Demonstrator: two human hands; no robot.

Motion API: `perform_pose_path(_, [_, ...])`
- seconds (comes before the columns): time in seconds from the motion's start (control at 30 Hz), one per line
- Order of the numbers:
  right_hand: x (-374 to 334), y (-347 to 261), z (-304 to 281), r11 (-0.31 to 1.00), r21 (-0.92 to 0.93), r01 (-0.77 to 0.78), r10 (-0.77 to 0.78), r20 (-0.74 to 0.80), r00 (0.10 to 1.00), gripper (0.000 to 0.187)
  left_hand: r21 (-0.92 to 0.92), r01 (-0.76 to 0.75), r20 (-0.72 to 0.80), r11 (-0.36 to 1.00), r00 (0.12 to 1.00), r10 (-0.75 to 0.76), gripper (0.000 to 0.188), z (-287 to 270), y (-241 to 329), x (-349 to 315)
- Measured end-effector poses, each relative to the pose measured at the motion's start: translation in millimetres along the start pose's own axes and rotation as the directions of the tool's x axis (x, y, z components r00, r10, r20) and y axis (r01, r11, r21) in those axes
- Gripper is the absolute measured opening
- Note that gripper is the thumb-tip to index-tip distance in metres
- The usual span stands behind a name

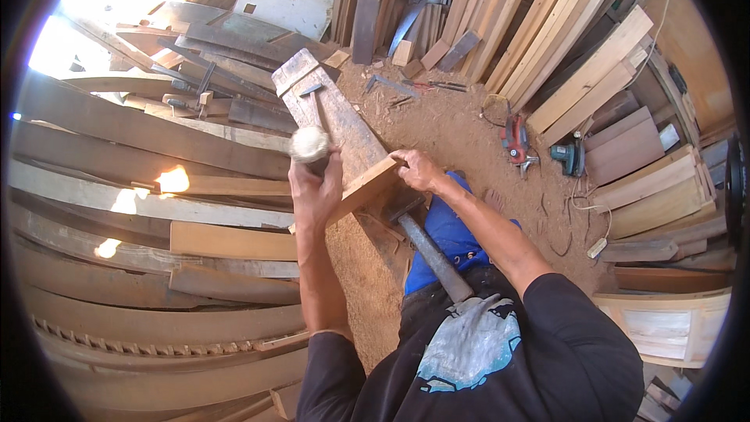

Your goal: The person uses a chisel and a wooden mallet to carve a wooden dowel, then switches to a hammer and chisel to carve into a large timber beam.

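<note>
My left hand (316,188) is closed round an upright tool with a round, pale, worn end (310,144); its lower part is hidden by the hand, so I cannot tell its kind. Beneath it, a narrow wooden board (366,186) lies slantwise across the bench plank (344,121). With its fingers, my right hand (419,170) grips the board's far right end. A hammer (434,256) with a thick grey handle rests against my lap, its dark head beside the bench. A smaller hammer (313,102) lies on the bench beyond my left hand.
Stacked planks (156,188) fill the left side, and upright boards (508,24) lean at the back. On the sawdust-covered floor (445,125) lie a metal square (387,82), a red power tool (517,141), a green power tool (567,158) and cords.
</note>
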State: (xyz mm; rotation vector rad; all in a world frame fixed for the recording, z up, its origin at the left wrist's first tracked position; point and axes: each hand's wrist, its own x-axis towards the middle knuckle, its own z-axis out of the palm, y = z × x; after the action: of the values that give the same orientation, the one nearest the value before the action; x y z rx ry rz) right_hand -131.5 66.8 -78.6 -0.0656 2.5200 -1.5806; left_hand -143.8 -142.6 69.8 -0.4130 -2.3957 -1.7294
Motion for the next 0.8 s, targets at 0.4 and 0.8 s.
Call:
perform_pose_path(0.4, [2.9, 30.8, 5.1, 0.994, 0.088, 0.058, -0.054, -0.046, 0.997, 0.044, -0.518, -0.060, -0.025, 0.854, 0.998, 0.054, 0.025, 84.8, -4.6, 34.8])
perform_pose_path(0.8, [0.8, 15.8, 8.6, 0.978, 0.186, -0.097, 0.090, 0.047, 0.995, 0.045, -0.288, -0.076, -0.119, 0.955, 0.992, 0.043, 0.024, 76.4, -17.6, 41.5])
